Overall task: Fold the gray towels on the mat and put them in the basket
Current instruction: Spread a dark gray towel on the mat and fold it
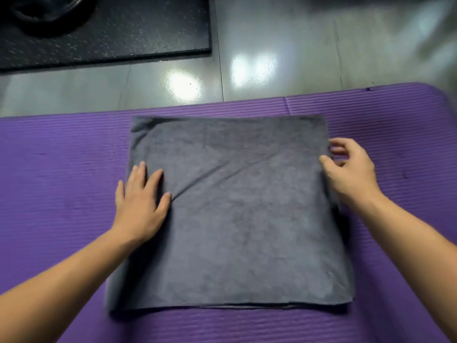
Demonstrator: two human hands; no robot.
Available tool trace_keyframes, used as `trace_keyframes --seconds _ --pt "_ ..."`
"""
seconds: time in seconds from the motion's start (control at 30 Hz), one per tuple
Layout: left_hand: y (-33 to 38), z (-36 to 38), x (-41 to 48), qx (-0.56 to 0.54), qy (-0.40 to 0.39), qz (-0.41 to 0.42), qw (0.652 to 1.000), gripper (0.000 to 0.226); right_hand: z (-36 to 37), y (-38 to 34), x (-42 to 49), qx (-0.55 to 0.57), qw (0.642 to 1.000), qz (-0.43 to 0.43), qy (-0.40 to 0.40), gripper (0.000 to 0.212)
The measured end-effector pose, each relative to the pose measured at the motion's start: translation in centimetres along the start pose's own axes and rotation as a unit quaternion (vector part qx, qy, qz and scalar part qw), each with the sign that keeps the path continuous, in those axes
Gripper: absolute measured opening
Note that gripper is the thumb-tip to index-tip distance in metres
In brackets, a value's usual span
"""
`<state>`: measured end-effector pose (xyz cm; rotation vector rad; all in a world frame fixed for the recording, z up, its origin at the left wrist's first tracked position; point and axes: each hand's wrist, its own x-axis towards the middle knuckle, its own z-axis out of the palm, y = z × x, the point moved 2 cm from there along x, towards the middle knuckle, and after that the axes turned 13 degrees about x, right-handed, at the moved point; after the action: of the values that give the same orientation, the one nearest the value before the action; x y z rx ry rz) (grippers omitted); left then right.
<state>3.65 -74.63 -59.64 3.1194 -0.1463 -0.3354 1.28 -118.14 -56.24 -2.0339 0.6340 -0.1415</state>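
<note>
- Under the left grip, which lies flat with straight fingers and holds nothing, is the left edge of the gray towel. The palm presses it onto the purple mat.
- At the towel's right edge, the right grip has its fingers and thumb curled. Blur hides the contact, so I cannot tell whether they pinch the cloth.
- Nearer than both grips, the towel's front edge shows a second layer beneath.
- Far beyond the left grip, a black speckled pad carries a dark round thing, cut off by the frame and too dim to make out.
- Beyond both grips, a strip of bare mat borders the towel's far edge, then glossy floor.
- Outward of each grip the mat lies open. Its left and near ends run out of frame.
</note>
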Motion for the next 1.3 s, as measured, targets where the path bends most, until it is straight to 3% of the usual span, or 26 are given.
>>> trace_keyframes --seconds 0.1,0.2,0.47,0.73,0.9,1.03,1.1,1.2,1.3 --pt "0.5 0.7 -2.4 0.012 -0.004 -0.030 0.999 0.057 -0.8 1.9 -6.0 0.002 0.999 0.037 -0.025 0.030" --pt "0.8 0.8 -4.4 0.013 -0.015 -0.034 0.999 0.058 -1.3 3.1 -10.8 0.011 0.998 0.058 -0.017 0.009" --pt "-0.1 2.0 -6.9 0.057 -0.058 -0.002 0.997 0.087 -1.8 5.3 -14.6 -0.017 0.994 0.101 0.040 0.009" --pt "-1.4 2.1 -7.8 0.067 -0.079 -0.011 0.995 0.093 -2.2 5.5 -14.7 -0.046 0.991 0.116 0.058 0.008" --pt "-2.2 3.0 -11.1 0.055 -0.075 -0.035 0.995 0.094 -2.4 5.2 -17.3 -0.073 0.991 0.111 0.016 0.038" --pt "-2.8 4.0 -14.0 0.055 -0.078 -0.043 0.995 0.093 -2.9 6.1 -18.9 -0.096 0.988 0.121 -0.011 0.015" --pt "-3.2 4.3 -15.0 0.062 -0.076 -0.043 0.994 0.092 -3.3 6.1 -18.4 -0.090 0.983 0.162 -0.007 0.015" --pt "-4.0 4.2 -16.3 0.071 -0.079 -0.054 0.993 0.093 -3.5 5.1 -17.9 -0.179 0.966 0.183 -0.037 0.012" --pt "-3.9 3.7 -16.6 0.063 -0.089 -0.068 0.992 0.096 -2.2 2.1 -17.5 -0.280 0.955 0.088 -0.050 0.023"
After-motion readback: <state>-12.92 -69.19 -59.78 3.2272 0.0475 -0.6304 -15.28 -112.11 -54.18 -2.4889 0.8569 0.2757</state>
